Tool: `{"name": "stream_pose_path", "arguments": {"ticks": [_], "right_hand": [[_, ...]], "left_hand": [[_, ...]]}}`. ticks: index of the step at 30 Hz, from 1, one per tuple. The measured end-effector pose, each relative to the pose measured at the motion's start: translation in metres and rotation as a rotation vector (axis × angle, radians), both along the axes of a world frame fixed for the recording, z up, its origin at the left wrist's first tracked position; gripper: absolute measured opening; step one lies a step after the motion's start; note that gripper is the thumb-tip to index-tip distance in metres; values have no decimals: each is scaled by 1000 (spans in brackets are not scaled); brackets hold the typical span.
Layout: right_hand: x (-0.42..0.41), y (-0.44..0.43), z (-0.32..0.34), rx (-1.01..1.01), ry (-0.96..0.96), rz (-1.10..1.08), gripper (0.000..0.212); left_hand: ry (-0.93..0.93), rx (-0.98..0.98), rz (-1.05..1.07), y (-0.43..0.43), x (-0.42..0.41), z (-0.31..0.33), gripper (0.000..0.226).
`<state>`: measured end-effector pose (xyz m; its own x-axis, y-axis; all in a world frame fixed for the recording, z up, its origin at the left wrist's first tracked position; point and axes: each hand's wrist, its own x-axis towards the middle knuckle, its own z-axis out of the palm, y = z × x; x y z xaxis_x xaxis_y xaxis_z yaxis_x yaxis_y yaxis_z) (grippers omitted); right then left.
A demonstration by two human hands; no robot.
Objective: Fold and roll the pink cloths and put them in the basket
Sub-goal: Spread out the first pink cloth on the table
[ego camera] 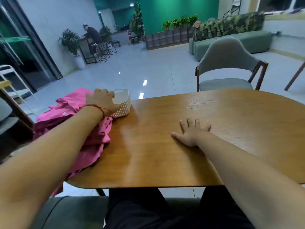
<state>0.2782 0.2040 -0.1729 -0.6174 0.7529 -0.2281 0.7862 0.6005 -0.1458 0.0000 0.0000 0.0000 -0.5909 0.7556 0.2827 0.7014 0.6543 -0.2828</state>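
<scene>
A heap of crumpled pink cloths (69, 123) lies on the left end of the wooden table (206, 129) and hangs over its edge. Just right of the heap, at the table's far edge, stands a small white ribbed basket (123, 106), and nothing shows inside it. My left hand (102, 100) grips the basket's near left rim, fingers curled over the edge and thumb on the outer wall. My forearm lies across the pink cloths. My right hand (193, 132) rests flat on the tabletop with its fingers spread, holding nothing.
A grey chair with a wooden frame (227, 66) faces the table's far side. Another chair (9, 113) stands at the left, beside the pink heap. A person sits at a bar table far back on the left. Bare tabletop stretches to the right.
</scene>
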Motion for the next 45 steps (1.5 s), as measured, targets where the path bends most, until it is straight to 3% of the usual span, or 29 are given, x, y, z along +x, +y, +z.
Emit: {"name": "stream_pose_path", "arguments": {"ticks": [5, 9, 13, 15, 20, 24, 28, 31, 34, 37, 38, 40, 43, 45], "right_hand": [[4, 0, 3, -28, -58, -15, 110], [2, 1, 2, -20, -68, -3, 109], [-1, 1, -1, -27, -71, -1, 109], [0, 1, 0, -28, -65, -3, 109], [5, 2, 4, -58, -78, 23, 110], [3, 19, 24, -121, -52, 82, 101], [7, 33, 61, -68, 102, 71, 85], [19, 43, 98, -106, 326, 63, 80], [31, 57, 131, -128, 540, -9, 72], [43, 76, 140, -89, 637, -90, 86], [46, 81, 140, -79, 636, -98, 83], [52, 83, 134, -51, 604, -77, 69], [50, 93, 112, -31, 537, -44, 72], [41, 97, 93, -50, 520, -24, 72]], "left_hand": [[-125, -92, 438, -29, -52, 13, 125], [-467, -88, 462, -27, -140, -59, 132], [-294, -75, 435, -25, -102, -58, 62], [-254, -97, 400, -23, -81, -39, 41], [-174, -110, 410, -30, -72, 6, 38], [-66, 0, 344, -25, -32, 37, 28], [-81, 80, 225, 3, 6, 51, 24], [-110, 168, 101, 33, 43, 56, 25], [-157, 196, -109, 65, 83, 37, 30], [-596, 194, -326, 96, 113, 2, 54], [-666, 210, -345, 107, 115, -11, 56], [-608, 217, -335, 121, 112, -37, 49], [-523, 232, -291, 128, 100, -73, 28], [-538, 225, -285, 128, 87, -94, 26]]}}
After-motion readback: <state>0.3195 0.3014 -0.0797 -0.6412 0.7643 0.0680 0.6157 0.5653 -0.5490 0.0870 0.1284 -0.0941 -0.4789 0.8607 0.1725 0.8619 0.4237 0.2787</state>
